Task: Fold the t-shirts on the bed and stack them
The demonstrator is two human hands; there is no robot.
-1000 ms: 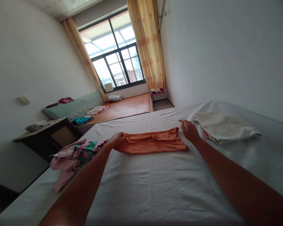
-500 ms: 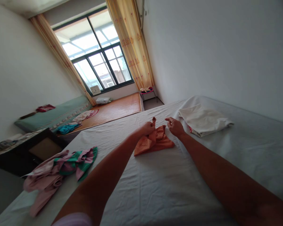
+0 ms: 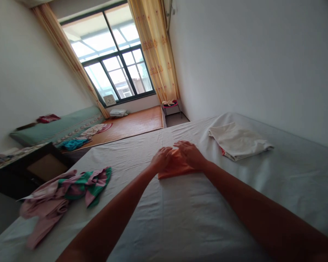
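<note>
An orange garment (image 3: pixel 177 166), folded into a small flat bundle, lies on the pale bed sheet (image 3: pixel 180 211); its exact kind does not show. My left hand (image 3: pixel 161 160) rests flat on its left side, fingers stretched forward. Across the right part of the cloth lies my right hand (image 3: pixel 190 153), palm down with the fingers spread. Both hands cover much of the garment, including its far edge. Neither hand grips anything that I can see.
To the right lies a folded white cloth (image 3: pixel 240 142). A crumpled pink and green garment (image 3: pixel 79 187) is at the left, by a dark cabinet (image 3: pixel 43 165). Beyond stands a second bed with a brown mat (image 3: pixel 136 122), below the window (image 3: pixel 117 62).
My left hand has let go of the pinched-up part of the orange garment. Both hands have come down flat onto it, and the raised part now lies folded down.
</note>
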